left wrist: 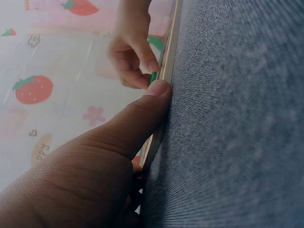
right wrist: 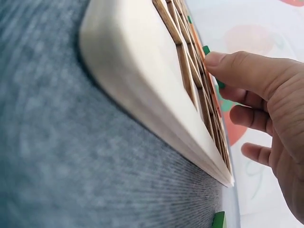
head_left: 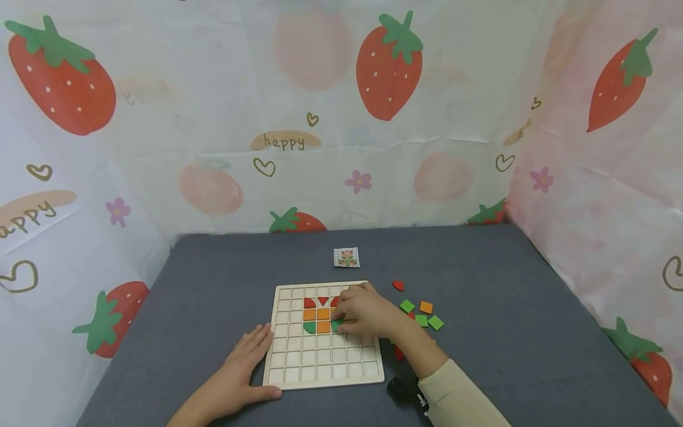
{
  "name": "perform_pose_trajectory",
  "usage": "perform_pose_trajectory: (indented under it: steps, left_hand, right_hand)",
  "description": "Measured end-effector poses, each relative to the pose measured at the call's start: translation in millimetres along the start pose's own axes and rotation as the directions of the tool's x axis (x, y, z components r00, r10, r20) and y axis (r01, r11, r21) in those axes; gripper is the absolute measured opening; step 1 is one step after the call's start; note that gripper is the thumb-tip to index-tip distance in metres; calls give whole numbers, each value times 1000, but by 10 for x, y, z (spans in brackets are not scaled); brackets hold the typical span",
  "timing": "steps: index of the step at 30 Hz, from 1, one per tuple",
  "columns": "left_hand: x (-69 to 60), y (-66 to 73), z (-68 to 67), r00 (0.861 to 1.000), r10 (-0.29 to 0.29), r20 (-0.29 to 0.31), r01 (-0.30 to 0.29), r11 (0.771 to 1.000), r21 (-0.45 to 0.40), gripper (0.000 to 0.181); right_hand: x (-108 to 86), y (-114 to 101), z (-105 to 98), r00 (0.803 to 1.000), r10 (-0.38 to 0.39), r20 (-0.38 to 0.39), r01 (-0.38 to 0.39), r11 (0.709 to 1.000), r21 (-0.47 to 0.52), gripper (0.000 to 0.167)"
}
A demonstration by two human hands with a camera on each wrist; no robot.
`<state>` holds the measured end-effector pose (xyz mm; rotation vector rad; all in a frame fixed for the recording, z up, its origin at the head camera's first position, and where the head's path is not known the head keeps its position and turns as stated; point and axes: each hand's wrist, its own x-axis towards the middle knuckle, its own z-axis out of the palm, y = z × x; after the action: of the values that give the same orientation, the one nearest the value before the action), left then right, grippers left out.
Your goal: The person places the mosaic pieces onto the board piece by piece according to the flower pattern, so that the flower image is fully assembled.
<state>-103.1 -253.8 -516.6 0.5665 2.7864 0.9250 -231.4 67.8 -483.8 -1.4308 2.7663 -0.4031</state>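
Note:
A wooden grid board lies on the dark cloth, with red, orange and green pieces in its upper cells. Over its right part, my right hand pinches a green piece between thumb and finger, tilted up at the grid in the right wrist view. The head view shows that green piece partly covered by the fingers. My left hand rests at the board's left edge, fingers extended and thumb at the lower left corner; the left wrist view shows the thumb against the board's side.
Loose green squares, an orange square and red pieces lie right of the board, some partly behind the right arm. A small pattern card lies beyond the board. A black object sits by the right sleeve.

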Motion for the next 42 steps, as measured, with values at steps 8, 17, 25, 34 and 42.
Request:
perform_pose_trajectory:
  steps: [8, 17, 25, 34, 42]
  left_hand:
    - [9, 8, 1, 1000, -12, 7, 12, 1000, 3, 120]
    - [9, 2, 2, 1000, -18, 7, 18, 1000, -6, 120]
    - [16, -8, 2, 1000, -17, 14, 18, 1000, -3, 120]
    - [17, -17, 12, 1000, -16, 7, 16, 1000, -1, 121]
    - [17, -16, 14, 1000, -18, 8, 18, 1000, 3, 121]
  right_hand:
    - [-2, 2, 42, 999, -18, -33, 17, 1000, -12, 18]
    - [9, 7, 54, 1000, 8, -17, -8, 1000, -6, 20]
    - [19, 4, 63, 999, 49, 0, -49, 999, 11, 20]
    - [29, -4, 69, 999, 47, -16, -47, 999, 14, 16]
    - [34, 4, 33, 999, 36, -31, -36, 999, -10, 13]
